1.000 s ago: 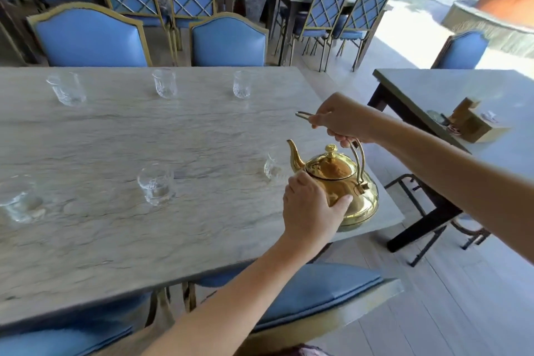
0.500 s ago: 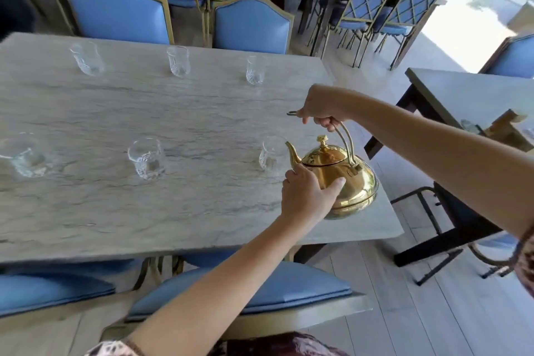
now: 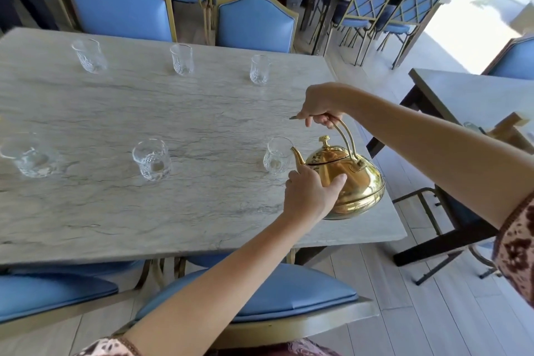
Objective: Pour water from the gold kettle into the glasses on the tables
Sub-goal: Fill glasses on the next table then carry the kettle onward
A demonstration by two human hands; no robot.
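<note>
The gold kettle point(image 3: 358, 182) is tilted to the left over the marble table point(image 3: 202, 118), near its right front corner. My right hand point(image 3: 320, 107) grips its arched handle from above. My left hand point(image 3: 309, 193) presses against the kettle's near side. The spout tip sits at the rim of a clear glass point(image 3: 276, 154). Two more glasses point(image 3: 152, 159) point(image 3: 30, 156) stand in the near row. Along the far edge stand three glasses point(image 3: 89, 55) point(image 3: 182, 59) point(image 3: 260, 69). No stream of water is visible.
Blue padded chairs with gold frames point(image 3: 121, 11) point(image 3: 255, 23) line the far side; two blue seats point(image 3: 260, 295) are tucked under the near edge. A second table point(image 3: 468, 95) with a wooden holder point(image 3: 511, 130) stands to the right across a floor gap.
The kettle has tipped further toward the glass, its spout now at the glass rim. The camera has come closer and looks down more steeply. Both hands keep their hold.
</note>
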